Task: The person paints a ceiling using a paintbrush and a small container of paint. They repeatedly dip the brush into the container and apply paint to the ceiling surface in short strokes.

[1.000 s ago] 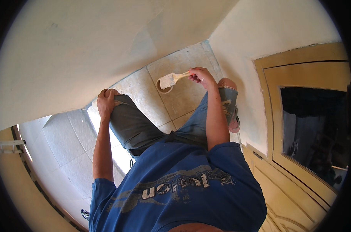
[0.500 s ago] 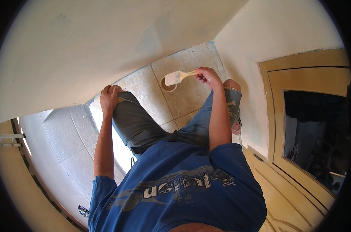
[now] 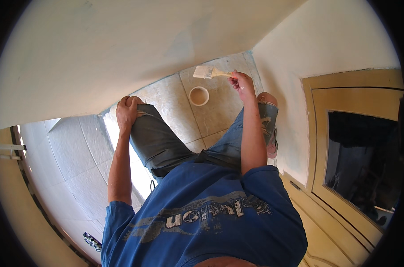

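My right hand (image 3: 241, 83) is closed on the yellow handle of a paintbrush (image 3: 204, 72), whose paint-coated bristles point left, near the foot of the wall. Below the brush, a small round white cup (image 3: 198, 96) with pale beige contents stands on the floor tiles between my knees. My left hand (image 3: 126, 111) rests with curled fingers wrapped over my bent left knee (image 3: 151, 124), close to the wall.
A pale wall (image 3: 99, 53) fronts me and meets a side wall (image 3: 326, 35) at a corner. At right are a yellow door (image 3: 322, 222) and a yellow frame around dark glass (image 3: 357, 151). The tiled floor (image 3: 73, 164) extends left, with a patterned object (image 3: 92, 241) low down.
The brush in my right hand has risen away from the cup toward the wall, so the cup's whole rim now shows. My left hand stays on the knee.
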Motion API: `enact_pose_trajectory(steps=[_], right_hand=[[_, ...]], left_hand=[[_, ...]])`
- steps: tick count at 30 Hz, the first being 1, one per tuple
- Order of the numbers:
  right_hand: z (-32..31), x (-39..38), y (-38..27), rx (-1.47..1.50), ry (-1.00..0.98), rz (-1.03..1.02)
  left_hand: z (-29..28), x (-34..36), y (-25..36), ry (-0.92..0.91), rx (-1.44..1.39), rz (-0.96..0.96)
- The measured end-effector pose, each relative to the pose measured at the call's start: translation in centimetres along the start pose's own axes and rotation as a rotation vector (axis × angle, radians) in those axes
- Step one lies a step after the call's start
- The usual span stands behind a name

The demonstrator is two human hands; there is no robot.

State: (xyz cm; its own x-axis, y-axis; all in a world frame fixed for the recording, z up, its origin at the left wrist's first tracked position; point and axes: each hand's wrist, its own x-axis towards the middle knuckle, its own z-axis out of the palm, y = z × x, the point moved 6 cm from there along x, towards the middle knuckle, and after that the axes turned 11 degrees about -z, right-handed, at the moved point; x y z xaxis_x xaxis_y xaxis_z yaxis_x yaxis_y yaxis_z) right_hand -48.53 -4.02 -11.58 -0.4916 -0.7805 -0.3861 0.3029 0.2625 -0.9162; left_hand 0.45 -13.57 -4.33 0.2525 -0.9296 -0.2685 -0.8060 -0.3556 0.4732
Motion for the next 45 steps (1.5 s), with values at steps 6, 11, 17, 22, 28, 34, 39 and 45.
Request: enact_pose_trajectory(steps=[6, 11, 17, 22, 28, 34, 39, 45], right_hand=[[4.4, 1.3, 0.6, -0.123, 0.202, -0.192], [8.9, 0.6, -1.4, -0.196, 0.259, -0.32], [13.8, -3.3, -10.9, -0.278, 0.229, -0.551], [15.6, -6.0, -18.7, -0.359, 0.184, -0.676], [16.2, -8.1, -25.2, -0.428, 0.174, -0.834], [16.9, -10.9, -29.1, -0.416, 0.199, -0.757], [17.6, -13.0, -32.5, -0.416, 0.213, -0.834], [15.8, -15.6, -31.7, -0.413, 0.261, -0.821]], left_hand=[[0.0, 0.1, -0.5, -0.005, -0.048, -0.001], [-0.1, 0.2, -0.9, 0.0, -0.054, 0.0], [0.0, 0.4, -1.3, 0.009, -0.06, -0.012], [0.1, 0.6, -1.2, 0.001, -0.066, -0.025], [0.3, 0.8, -1.1, -0.008, -0.062, -0.013], [-0.1, 0.4, -0.8, 0.002, -0.061, -0.024], [-0.1, 0.6, -1.1, 0.009, -0.056, -0.015], [0.0, 0.5, -1.6, 0.016, -0.072, -0.018]])
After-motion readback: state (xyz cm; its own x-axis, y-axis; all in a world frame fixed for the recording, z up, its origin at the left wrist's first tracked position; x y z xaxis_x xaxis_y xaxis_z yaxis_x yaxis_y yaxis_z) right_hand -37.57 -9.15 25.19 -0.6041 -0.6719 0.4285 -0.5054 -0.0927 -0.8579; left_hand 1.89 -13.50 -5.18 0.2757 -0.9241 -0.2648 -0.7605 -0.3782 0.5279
